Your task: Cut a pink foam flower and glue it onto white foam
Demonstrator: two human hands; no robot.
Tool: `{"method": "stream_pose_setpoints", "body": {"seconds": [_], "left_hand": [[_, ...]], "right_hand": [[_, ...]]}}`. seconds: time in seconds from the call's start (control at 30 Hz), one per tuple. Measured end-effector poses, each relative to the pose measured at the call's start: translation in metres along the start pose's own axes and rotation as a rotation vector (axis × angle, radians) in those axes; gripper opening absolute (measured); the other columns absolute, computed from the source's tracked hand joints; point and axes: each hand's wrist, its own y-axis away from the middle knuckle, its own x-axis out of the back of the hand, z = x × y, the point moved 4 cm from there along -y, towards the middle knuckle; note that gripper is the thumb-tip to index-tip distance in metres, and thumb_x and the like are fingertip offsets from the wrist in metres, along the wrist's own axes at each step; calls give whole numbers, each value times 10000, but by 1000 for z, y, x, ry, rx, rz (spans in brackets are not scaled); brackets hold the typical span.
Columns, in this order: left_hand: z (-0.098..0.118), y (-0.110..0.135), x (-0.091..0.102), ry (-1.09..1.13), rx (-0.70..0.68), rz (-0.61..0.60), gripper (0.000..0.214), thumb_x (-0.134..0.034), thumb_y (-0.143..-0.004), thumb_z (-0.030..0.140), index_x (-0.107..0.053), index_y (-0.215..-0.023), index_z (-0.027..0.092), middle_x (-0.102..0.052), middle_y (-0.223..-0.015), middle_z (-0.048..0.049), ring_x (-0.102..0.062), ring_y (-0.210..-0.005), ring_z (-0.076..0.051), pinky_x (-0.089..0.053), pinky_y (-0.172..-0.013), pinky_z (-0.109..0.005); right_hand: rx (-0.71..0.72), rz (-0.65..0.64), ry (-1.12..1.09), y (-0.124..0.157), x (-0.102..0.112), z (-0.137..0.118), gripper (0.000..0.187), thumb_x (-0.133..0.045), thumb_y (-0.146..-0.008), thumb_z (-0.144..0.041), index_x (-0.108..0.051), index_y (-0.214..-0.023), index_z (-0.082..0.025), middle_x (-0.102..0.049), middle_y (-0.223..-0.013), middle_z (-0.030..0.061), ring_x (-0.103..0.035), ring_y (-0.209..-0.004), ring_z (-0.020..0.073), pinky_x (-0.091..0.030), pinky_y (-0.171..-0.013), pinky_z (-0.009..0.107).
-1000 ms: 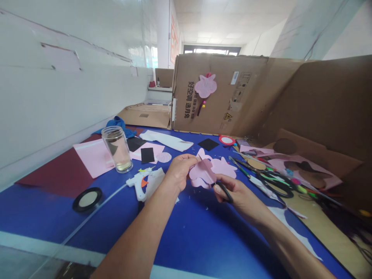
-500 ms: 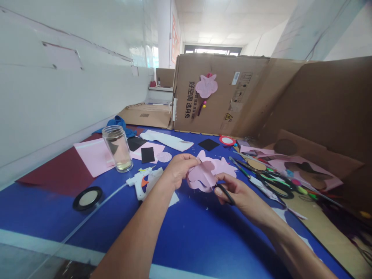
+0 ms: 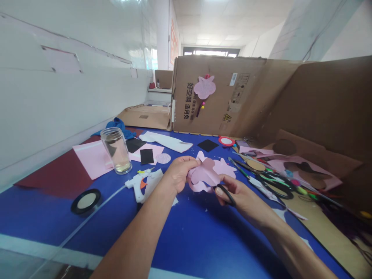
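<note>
My left hand (image 3: pixel 180 173) pinches a pink foam cut-out (image 3: pixel 203 176) just above the blue table (image 3: pixel 188 236). My right hand (image 3: pixel 241 197) is closed round the black handles of small scissors (image 3: pixel 225 192), whose blades reach into the pink piece from below. Another pink flower-shaped piece (image 3: pixel 225 168) lies flat right behind them. A white glue gun (image 3: pixel 142 182) lies on the table just left of my left wrist.
A glass jar (image 3: pixel 116 150), pink sheets (image 3: pixel 93 158) and black squares (image 3: pixel 147 156) lie at the left. A round black-rimmed mirror (image 3: pixel 85 201) lies nearer. Big scissors (image 3: pixel 276 185) and craft bits lie right. Cardboard boxes (image 3: pixel 215 97) wall the back.
The pink piece has been turned a little in my left hand while the scissors stay in it. Both hands remain in nearly the same place.
</note>
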Motion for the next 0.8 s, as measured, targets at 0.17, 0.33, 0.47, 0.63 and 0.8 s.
{"method": "stream_pose_setpoints", "body": {"seconds": [0.17,0.33,0.47,0.63,0.8], "left_hand": [[-3,1,-3,37,9,22,149,-775,-744,214,-642,-687,178,-549,-555,37,-459,-408,-98,-336,-382,-236],[-7,0,-3,65,10,29,141,-775,-739,221,-647,-701,175,-558,-579,34,-486,-429,-98,-354,-398,-232],[-6,-1,-3,92,-1,21,102,-759,-709,198,-664,-706,161,-591,-602,10,-512,-477,-99,-378,-440,-228],[-4,-1,-1,53,-26,29,117,-762,-679,213,-656,-702,168,-565,-588,20,-495,-473,-100,-373,-452,-234],[-6,-2,0,7,-3,-2,178,-772,-667,290,-628,-715,198,-537,-600,37,-477,-472,-117,-399,-426,-254]], "right_hand": [[-4,30,4,0,0,0,461,-868,-854,-587,-634,-986,-212,-579,-713,-52,-432,-659,132,-285,-660,296],[-6,41,20,-1,0,0,501,-840,-858,-640,-622,-984,-207,-581,-694,-46,-416,-652,136,-278,-654,304],[-1,36,6,-1,-1,-3,543,-844,-841,-667,-637,-1044,-208,-574,-691,-48,-418,-647,141,-279,-654,308],[9,34,15,1,0,-3,543,-810,-864,-695,-654,-1052,-211,-580,-688,-38,-417,-643,147,-276,-654,315],[22,39,16,1,0,-2,531,-786,-884,-704,-648,-1016,-209,-566,-688,-40,-403,-646,143,-273,-654,315]]}}
